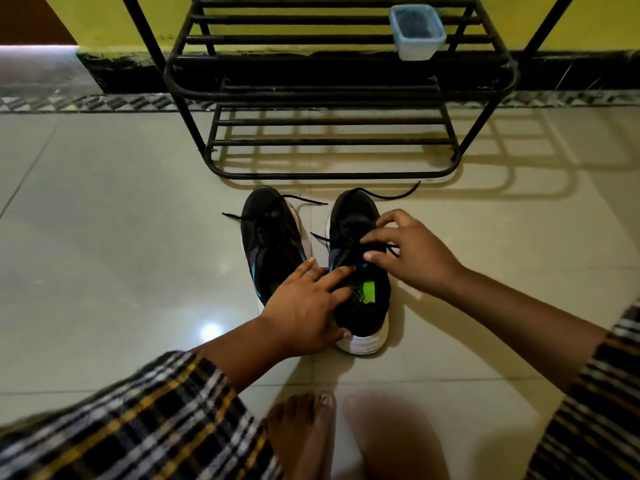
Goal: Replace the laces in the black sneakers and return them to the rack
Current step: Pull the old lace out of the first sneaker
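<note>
The left hand [304, 306] grips the right sneaker [360, 271] at the heel end: the thumb presses the white sole at the back, the palm covers the inner side of the collar, and the index finger lies across the shoe opening, just beside the green insole label [366, 292]. The remaining fingers rest in the gap between the two shoes. The right hand [412, 251] is held over the lacing area of the same sneaker with its fingers spread and curled; the fingertips touch the black lace [391, 195] near the tongue. Whether the fingers actually pinch the lace cannot be told, as the hand covers that spot.

One end of this lace runs loose from the toe onto the floor toward the right; another end lies loose on the left side of the shoe.

The left sneaker [270, 237] stands just beside the right one, toes pointing the same way, away from the person. Its lace ends also lie loose, one on each side of the toe area. Both shoes are black with white soles and stand on the pale tiled floor [104, 220].

Directly beyond the toes stands a black metal shoe rack [332, 143] with slatted shelves, set against a yellow wall. A small pale-blue plastic tub [416, 32] sits on the right side of an upper shelf.

Checked sleeves cover both upper forearms, and bare feet [308, 431] show at the bottom edge.
</note>
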Available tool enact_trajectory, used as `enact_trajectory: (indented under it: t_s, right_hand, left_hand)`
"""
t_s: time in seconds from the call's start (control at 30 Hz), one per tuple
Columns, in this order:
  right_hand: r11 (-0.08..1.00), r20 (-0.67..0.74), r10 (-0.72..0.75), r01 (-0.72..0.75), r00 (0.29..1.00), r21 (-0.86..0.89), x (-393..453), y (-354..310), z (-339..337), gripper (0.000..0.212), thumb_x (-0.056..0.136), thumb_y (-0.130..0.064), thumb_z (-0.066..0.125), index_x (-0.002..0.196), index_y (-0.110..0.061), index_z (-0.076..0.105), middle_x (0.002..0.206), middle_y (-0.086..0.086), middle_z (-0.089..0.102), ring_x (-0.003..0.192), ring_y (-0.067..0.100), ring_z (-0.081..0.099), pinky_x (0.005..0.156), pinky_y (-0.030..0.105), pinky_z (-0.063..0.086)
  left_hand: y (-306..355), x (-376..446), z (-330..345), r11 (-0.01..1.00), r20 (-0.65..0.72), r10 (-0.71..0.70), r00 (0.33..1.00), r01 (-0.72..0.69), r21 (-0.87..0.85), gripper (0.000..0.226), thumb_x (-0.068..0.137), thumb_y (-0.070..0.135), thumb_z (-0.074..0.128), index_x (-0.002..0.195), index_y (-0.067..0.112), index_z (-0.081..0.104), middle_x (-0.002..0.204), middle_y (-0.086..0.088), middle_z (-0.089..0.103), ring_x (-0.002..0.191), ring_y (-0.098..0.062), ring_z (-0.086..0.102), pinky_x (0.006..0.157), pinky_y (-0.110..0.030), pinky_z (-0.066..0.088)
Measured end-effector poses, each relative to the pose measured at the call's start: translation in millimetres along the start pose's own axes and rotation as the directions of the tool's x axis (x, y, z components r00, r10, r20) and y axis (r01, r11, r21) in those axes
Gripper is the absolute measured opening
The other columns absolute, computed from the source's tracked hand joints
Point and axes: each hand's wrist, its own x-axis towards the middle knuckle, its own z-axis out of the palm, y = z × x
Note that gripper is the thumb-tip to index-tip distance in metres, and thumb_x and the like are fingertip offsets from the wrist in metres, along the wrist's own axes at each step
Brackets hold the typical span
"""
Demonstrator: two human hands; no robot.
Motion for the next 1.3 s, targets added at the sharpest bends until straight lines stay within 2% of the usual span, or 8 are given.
enact_trajectory:
  t_s: [0.23,0.5,0.63,0.87,0.97,1.03,1.17,1.3]
  right_hand:
    - [0.998,-0.01,-0.045,0.044,0.999,-0.045,-11.5,-9.3,10.8,0.01,0.083,-0.022,0.067,0.092,-0.021,0.067,0.099,-0.006,0.042,0.099,0.018,0.049,0.077,0.034,0.048]
    - [0.976,-0.051,-0.066,0.075,0.997,0.203,-8.8,-3.6,7.7,0.015,0.092,-0.018,0.057,0.083,-0.013,0.069,0.088,0.004,0.053,0.087,0.018,0.053,0.077,0.031,0.042]
    - [0.92,-0.124,0.061,-0.008,0.99,0.392,-5.1,4.3,0.6,0.021,0.094,-0.015,0.053,0.077,-0.013,0.066,0.086,0.007,0.061,0.084,0.016,0.057,0.077,0.027,0.041]
    - [0.433,0.122,0.457,-0.34,0.881,0.834,-3.4,22.6,-11.4,0.028,0.098,-0.023,0.046,0.077,-0.013,0.062,0.084,-0.003,0.065,0.087,0.015,0.054,0.067,0.031,0.045]
    - [0.346,0.16,0.509,-0.372,0.846,0.861,-3.8,32.5,-9.0,0.028,0.099,-0.024,0.045,0.079,-0.012,0.061,0.088,-0.001,0.065,0.087,0.018,0.053,0.067,0.034,0.047]
    - [0.407,0.137,0.515,-0.382,0.846,0.83,-4.4,35.9,-7.9,0.023,0.098,-0.019,0.047,0.082,-0.013,0.063,0.089,-0.001,0.064,0.086,0.02,0.053,0.065,0.031,0.047]
    - [0.946,-0.093,0.223,-0.193,0.97,0.259,-7.6,38.2,-6.7,0.026,0.087,0.002,0.056,0.106,-0.014,0.063,0.109,-0.002,0.049,0.087,0.016,0.055,0.074,0.017,0.044]
    - [0.996,-0.216,-0.063,0.074,0.974,0.044,-7.0,8.3,-7.5,0.048,0.081,0.001,0.057,0.126,-0.012,0.052,0.126,0.003,0.042,0.116,0.016,0.042,0.094,0.022,0.035]
  left_hand:
    - [1.8,-6.7,-0.1,0.999,0.004,0.017,1.0,-0.017,0.028,0.06,0.088,0.062,0.042,0.136,0.025,0.039,0.158,0.0,0.014,0.14,-0.03,0.026,0.116,-0.038,-0.008]
    - [2.5,-7.5,-0.1,0.999,0.0,0.033,0.999,-0.033,0.039,0.059,0.087,0.061,0.045,0.133,0.024,0.045,0.156,-0.002,0.022,0.137,-0.034,0.032,0.115,-0.041,-0.006]
    - [4.4,-10.8,2.2,0.998,-0.019,0.053,0.998,-0.052,0.042,0.056,0.087,0.058,0.046,0.131,0.024,0.047,0.157,-0.001,0.022,0.137,-0.035,0.032,0.114,-0.042,-0.009]
    - [6.1,-11.3,1.0,0.996,0.002,0.081,0.997,-0.081,0.032,0.052,0.087,0.055,0.05,0.129,0.024,0.049,0.156,0.0,0.023,0.135,-0.035,0.036,0.114,-0.044,-0.005]
    - [5.7,-11.5,1.7,0.997,0.008,0.076,0.997,-0.076,0.019,0.052,0.087,0.055,0.049,0.129,0.024,0.048,0.156,0.0,0.024,0.136,-0.034,0.035,0.114,-0.042,-0.007]
    - [5.9,-10.7,0.0,0.997,0.025,0.077,0.997,-0.077,0.015,0.051,0.086,0.055,0.05,0.127,0.024,0.049,0.154,-0.001,0.028,0.133,-0.034,0.038,0.113,-0.042,-0.007]
    - [6.7,-9.8,1.5,0.998,0.043,0.056,0.998,-0.057,0.023,0.055,0.09,0.056,0.044,0.136,0.026,0.039,0.159,0.002,0.013,0.138,-0.032,0.029,0.113,-0.039,-0.011]
    - [7.9,-9.4,1.1,0.999,0.083,0.043,0.996,-0.044,0.011,0.057,0.091,0.057,0.041,0.139,0.028,0.033,0.159,0.002,0.008,0.137,-0.03,0.028,0.117,-0.042,-0.002]
